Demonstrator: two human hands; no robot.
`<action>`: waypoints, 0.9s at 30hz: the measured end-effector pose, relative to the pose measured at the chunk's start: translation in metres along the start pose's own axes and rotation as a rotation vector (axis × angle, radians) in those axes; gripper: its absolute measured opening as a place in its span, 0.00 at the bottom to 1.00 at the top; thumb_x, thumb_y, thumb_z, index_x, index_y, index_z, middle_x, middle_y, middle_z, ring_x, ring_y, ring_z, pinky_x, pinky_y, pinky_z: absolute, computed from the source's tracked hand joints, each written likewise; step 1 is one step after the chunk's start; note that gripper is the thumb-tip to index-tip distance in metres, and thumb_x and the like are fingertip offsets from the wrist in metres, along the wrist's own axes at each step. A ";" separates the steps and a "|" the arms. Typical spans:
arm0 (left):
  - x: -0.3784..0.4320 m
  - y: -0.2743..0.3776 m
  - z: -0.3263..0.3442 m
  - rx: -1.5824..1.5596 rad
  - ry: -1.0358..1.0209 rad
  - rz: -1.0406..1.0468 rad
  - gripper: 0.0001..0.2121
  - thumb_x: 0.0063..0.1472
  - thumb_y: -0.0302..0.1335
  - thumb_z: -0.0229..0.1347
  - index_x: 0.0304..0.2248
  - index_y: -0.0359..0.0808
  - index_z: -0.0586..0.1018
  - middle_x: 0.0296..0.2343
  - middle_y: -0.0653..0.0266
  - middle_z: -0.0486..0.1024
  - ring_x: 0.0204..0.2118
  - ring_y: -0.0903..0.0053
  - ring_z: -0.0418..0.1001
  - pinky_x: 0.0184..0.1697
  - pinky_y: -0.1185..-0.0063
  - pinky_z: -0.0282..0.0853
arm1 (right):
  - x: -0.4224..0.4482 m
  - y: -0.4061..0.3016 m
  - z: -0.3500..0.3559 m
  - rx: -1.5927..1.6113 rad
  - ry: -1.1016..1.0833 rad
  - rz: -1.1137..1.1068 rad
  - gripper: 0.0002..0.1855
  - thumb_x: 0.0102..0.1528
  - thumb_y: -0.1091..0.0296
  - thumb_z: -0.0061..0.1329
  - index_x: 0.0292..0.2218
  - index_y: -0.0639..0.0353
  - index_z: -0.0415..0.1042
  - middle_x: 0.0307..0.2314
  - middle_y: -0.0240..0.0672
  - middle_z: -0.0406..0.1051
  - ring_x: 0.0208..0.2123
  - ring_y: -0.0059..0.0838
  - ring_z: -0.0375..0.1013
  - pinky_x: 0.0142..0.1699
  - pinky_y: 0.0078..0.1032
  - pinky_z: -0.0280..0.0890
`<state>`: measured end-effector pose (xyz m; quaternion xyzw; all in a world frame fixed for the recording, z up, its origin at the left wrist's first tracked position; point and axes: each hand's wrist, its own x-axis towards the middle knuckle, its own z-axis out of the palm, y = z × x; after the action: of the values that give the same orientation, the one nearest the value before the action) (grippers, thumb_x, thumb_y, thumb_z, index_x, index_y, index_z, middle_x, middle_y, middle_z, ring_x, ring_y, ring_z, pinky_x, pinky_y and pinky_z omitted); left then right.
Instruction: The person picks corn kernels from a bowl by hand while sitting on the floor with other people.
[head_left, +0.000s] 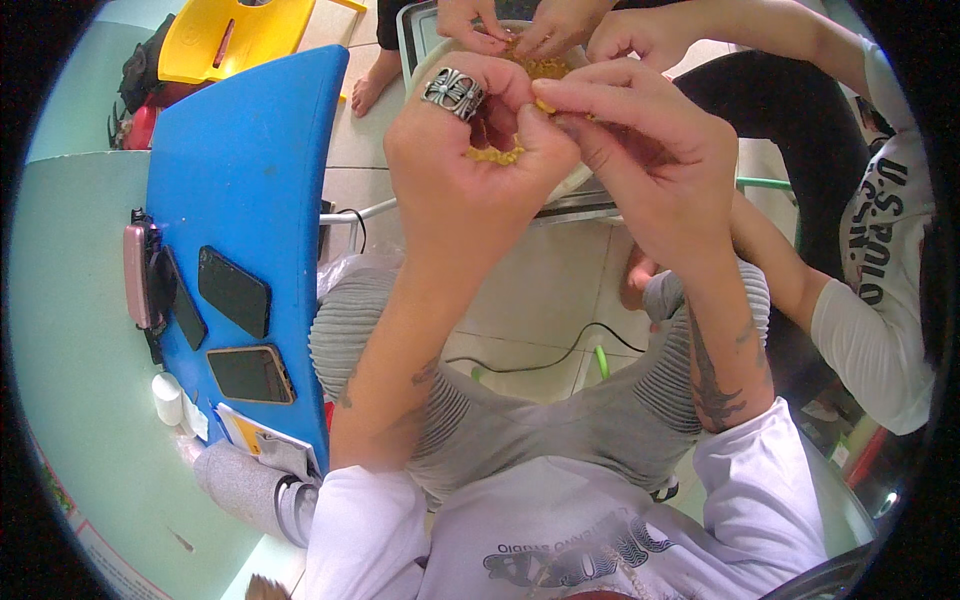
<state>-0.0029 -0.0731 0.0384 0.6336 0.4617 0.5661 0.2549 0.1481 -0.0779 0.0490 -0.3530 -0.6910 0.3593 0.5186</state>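
My left hand (480, 150), with a silver ring on one finger, is curled above a round pale basin (574, 184). Small yellow pieces (495, 155) show inside its curled fingers. Its thumb and forefinger meet the fingertips of my right hand (645, 150) at a small yellow piece (545, 106), which my right hand pinches. I cannot tell just what the pieces are. More yellow pieces (546, 69) lie in the basin beyond, partly hidden by my hands.
Other people's hands (559, 26) reach into the basin's far side; a person's arm (772, 240) is close at right. The blue table (247, 172) at left bears several phones (234, 291), papers and a grey cloth. A yellow plastic chair (240, 37) stands beyond; a black cable (525, 369) crosses the floor.
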 end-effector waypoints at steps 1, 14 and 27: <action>0.000 0.001 0.000 0.000 -0.001 0.000 0.06 0.46 0.21 0.57 0.23 0.33 0.72 0.15 0.72 0.66 0.17 0.90 0.63 0.19 0.89 0.58 | 0.000 0.000 -0.001 -0.075 -0.017 -0.020 0.14 0.51 0.88 0.47 0.39 0.66 0.75 0.35 0.36 0.71 0.36 0.20 0.70 0.40 0.12 0.64; -0.001 0.009 0.000 -0.174 -0.023 -0.191 0.04 0.49 0.21 0.57 0.23 0.33 0.73 0.16 0.77 0.68 0.18 0.95 0.61 0.19 0.92 0.55 | 0.000 0.002 -0.002 -0.185 -0.011 -0.082 0.13 0.51 0.85 0.50 0.39 0.65 0.76 0.33 0.36 0.73 0.34 0.19 0.70 0.38 0.13 0.64; -0.001 0.009 -0.006 -0.018 -0.048 -0.086 0.01 0.54 0.19 0.51 0.26 0.32 0.73 0.22 0.74 0.68 0.24 0.91 0.64 0.26 0.89 0.61 | 0.000 -0.002 0.012 0.141 0.123 0.178 0.09 0.53 0.78 0.51 0.37 0.66 0.76 0.31 0.30 0.74 0.32 0.15 0.71 0.36 0.12 0.66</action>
<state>-0.0057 -0.0788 0.0466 0.6244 0.4772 0.5432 0.2956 0.1360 -0.0802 0.0486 -0.3969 -0.5966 0.4294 0.5497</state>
